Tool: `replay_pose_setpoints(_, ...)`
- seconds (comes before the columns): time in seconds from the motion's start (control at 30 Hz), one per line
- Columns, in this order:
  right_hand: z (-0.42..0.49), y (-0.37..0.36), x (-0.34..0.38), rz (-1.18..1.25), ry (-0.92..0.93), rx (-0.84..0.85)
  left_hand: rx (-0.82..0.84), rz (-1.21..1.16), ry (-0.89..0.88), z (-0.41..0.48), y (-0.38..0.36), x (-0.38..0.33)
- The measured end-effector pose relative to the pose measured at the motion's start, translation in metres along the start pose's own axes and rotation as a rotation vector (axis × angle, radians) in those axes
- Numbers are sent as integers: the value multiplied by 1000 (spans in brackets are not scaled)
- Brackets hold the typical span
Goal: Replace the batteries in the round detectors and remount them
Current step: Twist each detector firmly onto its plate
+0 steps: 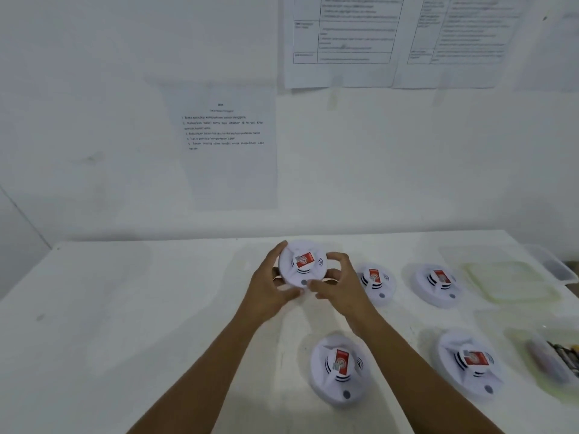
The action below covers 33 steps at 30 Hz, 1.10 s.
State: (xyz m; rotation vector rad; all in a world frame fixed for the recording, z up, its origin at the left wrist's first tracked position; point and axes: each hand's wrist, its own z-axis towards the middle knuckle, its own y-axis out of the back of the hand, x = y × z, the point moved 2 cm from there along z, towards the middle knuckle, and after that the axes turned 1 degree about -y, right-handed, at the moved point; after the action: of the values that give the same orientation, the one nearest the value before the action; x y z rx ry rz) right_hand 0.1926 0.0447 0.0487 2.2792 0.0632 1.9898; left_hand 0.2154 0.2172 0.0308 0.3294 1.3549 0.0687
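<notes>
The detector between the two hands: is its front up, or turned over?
Front up: the detector shows its red label and grey button, while the left hand and right hand grip its rim.

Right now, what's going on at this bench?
A person grips one round white detector with both hands, left hand and right hand, over the far middle of the white table. The four other detectors lie on the table untouched: two to its right, two nearer. A clear tub at the right edge holds what look like batteries.
</notes>
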Motion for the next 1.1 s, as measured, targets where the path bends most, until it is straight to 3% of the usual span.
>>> replay_pose_setpoints(0.13,4,8,12,49,73,64,28,-180,-2,1,1,-19)
replay_pose_setpoints(0.33,9,14,17,52,97,77,18,-271,38,3,-5,-27)
replay_pose_setpoints(0.6,12,11,25,35,204,92,15,-288,40,4,-6,-33)
replay_pose_setpoints(1.1,14,9,22,5,196,95,1,-308,47,2,-4,-33)
